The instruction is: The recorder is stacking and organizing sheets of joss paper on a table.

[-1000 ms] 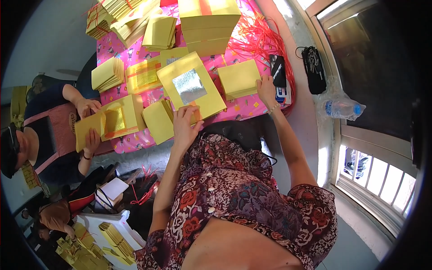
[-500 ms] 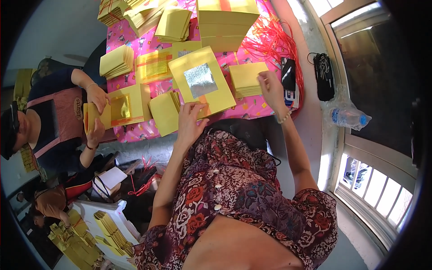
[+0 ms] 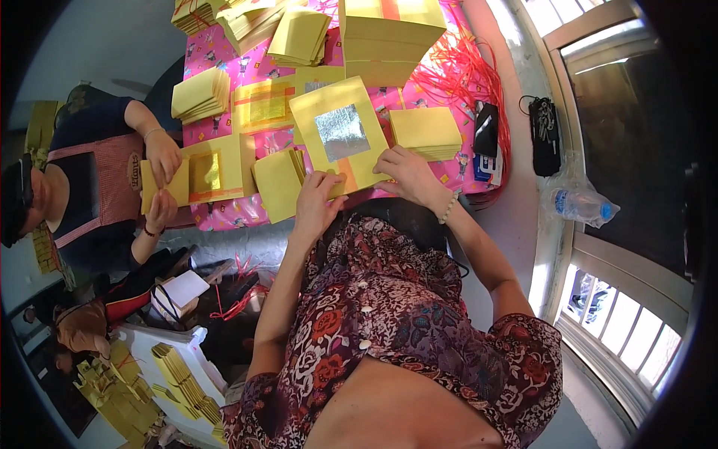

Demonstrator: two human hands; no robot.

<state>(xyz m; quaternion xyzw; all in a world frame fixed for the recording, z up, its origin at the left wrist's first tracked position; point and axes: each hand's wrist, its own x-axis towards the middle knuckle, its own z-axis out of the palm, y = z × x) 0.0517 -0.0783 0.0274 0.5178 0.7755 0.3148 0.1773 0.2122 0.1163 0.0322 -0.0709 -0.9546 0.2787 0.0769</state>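
Observation:
In front of me lies a pile of yellow joss paper [image 3: 360, 161], its top sheet bearing a silver foil square [image 3: 341, 132] and an orange strip near the close edge. My left hand [image 3: 320, 203] grips the near left edge, thumb and fingers closed on the paper. At the near right corner, my right hand [image 3: 413, 178] has its fingers bent round the paper's edge. Just beyond that hand sits a stack of folded yellow paper [image 3: 425, 129]. Another folded bundle [image 3: 280, 184] leans beside my left hand.
A co-worker's hands [image 3: 163, 157] fold yellow paper at the left. A tall yellow paper block [image 3: 389, 45] stands at the back, near red strings [image 3: 467, 71]. A phone [image 3: 485, 127], keys [image 3: 547, 129] and a bagged bottle [image 3: 582, 205] lie to the right.
My right hand has moved left and nearer, from the folded stack to the right corner of the foil-topped paper. My left hand stays at its edge. The co-worker's hands have come closer together.

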